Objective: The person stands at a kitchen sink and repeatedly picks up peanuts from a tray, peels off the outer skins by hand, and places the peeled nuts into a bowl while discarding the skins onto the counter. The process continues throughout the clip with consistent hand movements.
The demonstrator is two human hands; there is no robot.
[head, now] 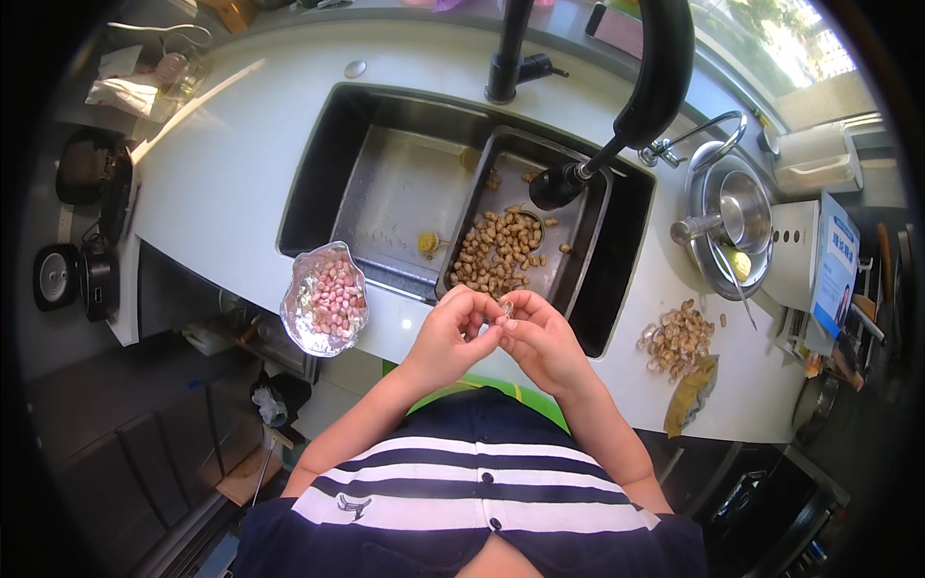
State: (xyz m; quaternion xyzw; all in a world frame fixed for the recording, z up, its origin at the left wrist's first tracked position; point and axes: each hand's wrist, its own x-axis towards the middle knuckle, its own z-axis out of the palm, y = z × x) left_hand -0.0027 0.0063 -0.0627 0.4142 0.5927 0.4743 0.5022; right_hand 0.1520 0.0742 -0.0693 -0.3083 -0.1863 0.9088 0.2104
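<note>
My left hand (457,329) and my right hand (538,334) meet at the fingertips over the sink's front edge, both gripping a peanut in its shell (508,309). Behind them, many unshelled peanuts (498,249) lie in a dark metal tray (594,246) set in the right part of the sink. Left of my left hand, a silvery, wavy-edged bowl (303,329) holds pink shelled peanuts (334,296). A heap of peanut shells (676,339) sits on the counter to the right of my right hand.
A black faucet (560,186) hangs over the tray. At the right stand an oval metal basin (697,253) with a small saucepan (744,209) inside, and a cloth (690,397) by the shells. A yellow scrubber (428,242) lies in the sink (390,195).
</note>
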